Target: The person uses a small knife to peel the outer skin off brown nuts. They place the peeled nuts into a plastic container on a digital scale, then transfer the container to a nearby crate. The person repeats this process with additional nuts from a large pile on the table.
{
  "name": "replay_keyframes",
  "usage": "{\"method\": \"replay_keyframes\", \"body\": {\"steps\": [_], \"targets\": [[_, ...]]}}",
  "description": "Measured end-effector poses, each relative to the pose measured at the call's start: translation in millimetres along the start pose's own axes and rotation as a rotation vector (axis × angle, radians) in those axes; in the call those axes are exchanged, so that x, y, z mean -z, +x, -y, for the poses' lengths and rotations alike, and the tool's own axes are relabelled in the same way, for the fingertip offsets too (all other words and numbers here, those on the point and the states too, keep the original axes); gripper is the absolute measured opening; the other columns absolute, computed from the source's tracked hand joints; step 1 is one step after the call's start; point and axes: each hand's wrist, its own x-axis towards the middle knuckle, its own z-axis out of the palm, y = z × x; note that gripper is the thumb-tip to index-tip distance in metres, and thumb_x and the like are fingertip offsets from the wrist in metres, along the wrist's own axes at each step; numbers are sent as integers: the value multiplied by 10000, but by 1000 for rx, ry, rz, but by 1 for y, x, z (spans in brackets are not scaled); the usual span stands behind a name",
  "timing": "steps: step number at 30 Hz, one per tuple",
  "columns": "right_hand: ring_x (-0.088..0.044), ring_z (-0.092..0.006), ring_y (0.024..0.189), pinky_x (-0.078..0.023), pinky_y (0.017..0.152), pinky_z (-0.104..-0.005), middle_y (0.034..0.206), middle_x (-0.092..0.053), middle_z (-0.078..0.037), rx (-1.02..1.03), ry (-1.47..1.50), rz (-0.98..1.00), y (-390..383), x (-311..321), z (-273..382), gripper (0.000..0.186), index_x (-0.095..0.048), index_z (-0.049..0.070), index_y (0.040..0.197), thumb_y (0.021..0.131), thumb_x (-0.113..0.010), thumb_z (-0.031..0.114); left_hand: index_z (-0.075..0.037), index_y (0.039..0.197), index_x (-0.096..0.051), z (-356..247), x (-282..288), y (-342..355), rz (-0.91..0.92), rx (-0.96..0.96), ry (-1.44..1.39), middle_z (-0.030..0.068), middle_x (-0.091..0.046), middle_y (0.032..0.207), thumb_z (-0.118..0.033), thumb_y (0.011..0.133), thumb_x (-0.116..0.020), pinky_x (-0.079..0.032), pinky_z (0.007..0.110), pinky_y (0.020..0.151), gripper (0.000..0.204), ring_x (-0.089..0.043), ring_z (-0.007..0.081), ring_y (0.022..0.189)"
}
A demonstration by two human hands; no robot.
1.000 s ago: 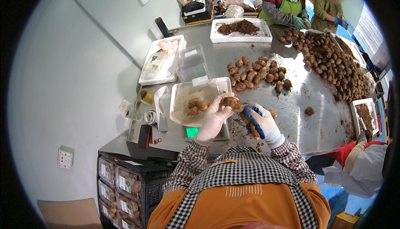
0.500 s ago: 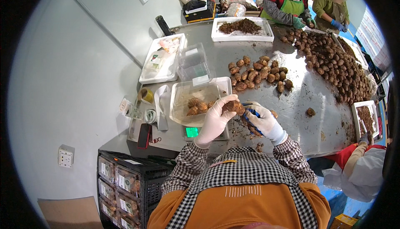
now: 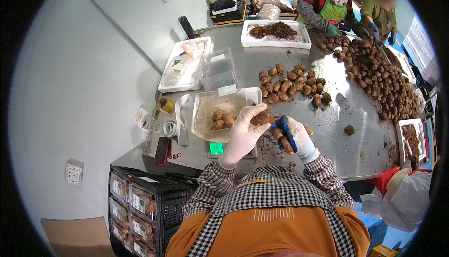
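Half a second ago my right hand [image 3: 293,136] showed less blue; now it has turned so a long blue strip faces the frame's centre, beside my left hand [image 3: 249,128]. The left grasps a brown tuber [image 3: 263,117] near the middle of the frame, above the worktop [image 3: 334,147]; I judge that handling of this one is unfinished. Two more tubers [image 3: 286,144] sit against my right hand; I cannot tell whether its fingers grip them. The pale tray [image 3: 199,128] rises close on my left, its rim limiting movement there. The worktop's near edge runs along the lower centre. Rightward, bare metal gives me room as far as a lone tuber [image 3: 350,129].
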Motion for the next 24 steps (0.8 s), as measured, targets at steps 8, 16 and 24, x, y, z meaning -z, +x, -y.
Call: {"method": "replay_keyframes", "body": {"steps": [8, 16, 24], "targets": [[-584, -122, 995, -479, 873, -274, 1148, -603, -43, -17, 546, 148, -2, -5, -7, 397, -512, 2, 1237, 917, -613, 213, -76, 1311, -527, -3, -4, -4, 169, -127, 186, 73, -544, 1273, -23, 840, -667, -421, 298, 981, 495, -515, 211, 1169], [-581, -121, 958, -494, 832, -273, 1104, -607, -50, -186, 519, 229, -8, 8, 1, 477, -522, 9, 1236, 965, -540, 401, -69, 1156, -635, -10, -7, -3, 80, -249, 376, 113, -634, 1058, -65, 837, -675, -519, 314, 790, 321, -642, 265, 937], [-571, -79, 848, -488, 743, -240, 1035, -619, -25, -199, 565, 80, -8, -8, 2, 440, -559, 13, 1169, 988, -493, 408, -41, 965, -632, 5, -24, 1, -133, -251, 398, 93, -656, 890, -88, 839, -684, -505, 309, 651, 144, -635, 229, 732]]}}
